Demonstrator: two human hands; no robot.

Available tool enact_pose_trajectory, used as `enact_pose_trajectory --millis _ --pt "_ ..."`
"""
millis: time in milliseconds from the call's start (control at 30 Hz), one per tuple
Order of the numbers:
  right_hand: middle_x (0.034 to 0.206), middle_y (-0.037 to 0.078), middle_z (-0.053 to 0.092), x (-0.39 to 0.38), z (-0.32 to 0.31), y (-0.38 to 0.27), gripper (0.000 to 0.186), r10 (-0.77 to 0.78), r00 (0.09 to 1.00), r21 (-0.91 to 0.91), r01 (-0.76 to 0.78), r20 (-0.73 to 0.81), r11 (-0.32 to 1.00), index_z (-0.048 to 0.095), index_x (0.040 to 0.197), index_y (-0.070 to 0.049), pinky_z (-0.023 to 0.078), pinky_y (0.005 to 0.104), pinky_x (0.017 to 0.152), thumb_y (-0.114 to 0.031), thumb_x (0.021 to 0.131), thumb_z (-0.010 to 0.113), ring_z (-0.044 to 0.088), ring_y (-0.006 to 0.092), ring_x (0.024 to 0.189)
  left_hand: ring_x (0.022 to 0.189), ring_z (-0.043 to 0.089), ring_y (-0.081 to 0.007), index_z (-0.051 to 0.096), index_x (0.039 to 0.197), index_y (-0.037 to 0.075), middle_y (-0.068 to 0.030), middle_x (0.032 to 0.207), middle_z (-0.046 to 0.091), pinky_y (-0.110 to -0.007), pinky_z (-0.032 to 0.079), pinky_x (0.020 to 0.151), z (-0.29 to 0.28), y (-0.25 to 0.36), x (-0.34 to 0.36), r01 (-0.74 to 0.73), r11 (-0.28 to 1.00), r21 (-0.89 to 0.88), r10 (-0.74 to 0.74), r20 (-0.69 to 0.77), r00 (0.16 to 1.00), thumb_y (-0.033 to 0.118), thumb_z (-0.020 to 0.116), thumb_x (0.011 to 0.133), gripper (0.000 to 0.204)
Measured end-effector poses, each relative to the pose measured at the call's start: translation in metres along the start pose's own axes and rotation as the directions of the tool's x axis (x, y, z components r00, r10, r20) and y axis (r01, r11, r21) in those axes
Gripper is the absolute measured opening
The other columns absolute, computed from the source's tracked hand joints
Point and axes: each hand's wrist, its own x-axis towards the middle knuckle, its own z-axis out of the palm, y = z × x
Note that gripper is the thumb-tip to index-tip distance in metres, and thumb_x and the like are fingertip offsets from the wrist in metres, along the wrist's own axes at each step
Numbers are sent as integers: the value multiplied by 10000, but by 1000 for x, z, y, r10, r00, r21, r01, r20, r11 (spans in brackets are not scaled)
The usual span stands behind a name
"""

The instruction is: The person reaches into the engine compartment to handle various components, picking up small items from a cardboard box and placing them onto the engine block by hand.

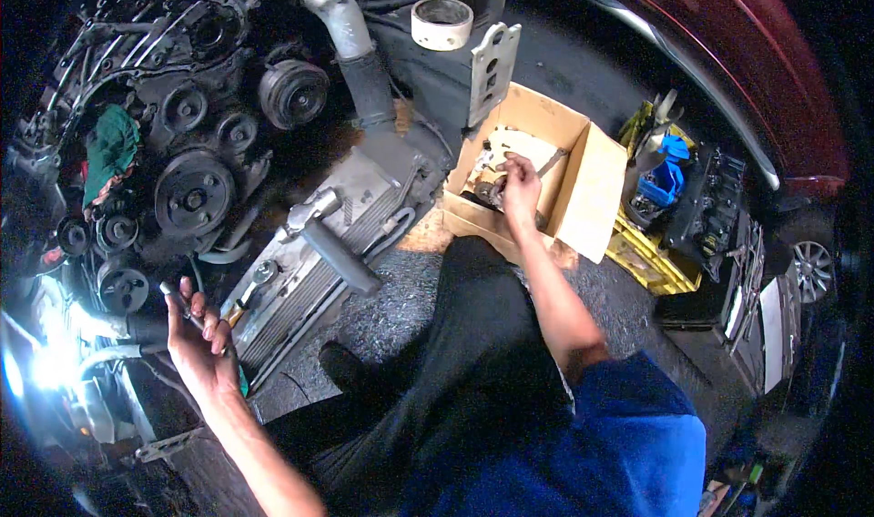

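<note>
My left hand (205,344) is raised beside the engine, its fingers curled round a slim metal rod (189,309) with a bright tip. What kind of tool it is cannot be made out. My right hand (521,194) reaches into an open cardboard box (590,189). Its fingers are drawn together over small loose metal parts (492,189), and whatever lies between them is hidden. A ratchet (264,271) rests on the ribbed radiator top (282,308) close to my left hand. Farther along the same surface lies a tool with a thick grey handle (341,258).
The engine front with several pulleys (194,194) fills the left, a green cloth (112,153) hanging on it. A silver pipe (341,21), a white ring (442,24) and a holed metal plate (492,73) are beyond the box. A yellow crate (651,258) stands to its right. A lamp (55,358) glares at lower left.
</note>
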Motion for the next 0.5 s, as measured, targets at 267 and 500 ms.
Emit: enact_pose_trajectory --millis 267,500 --pt "1053 176 649 -186 92 -227 326 -234 517 161 182 824 970 565 1193 -18 510 378 844 -231 948 603 653 286 954 938 592 -207 530 1148 53 -158 1173 617 -323 483 836 49 -36 -9 -88 996 0 86 231 969 339 500 1010 319" --pt "698 -48 482 -187 141 -242 212 59 336 119 -485 940 866 567 1096 -59 348 201 483 -248 1009 530 428 41 558 1254 489 -261 517 1080 79 -252 1371 513 -406 284 1122 60 -48 -8 -253 964 81 182 493 851 300 405 1048 250"
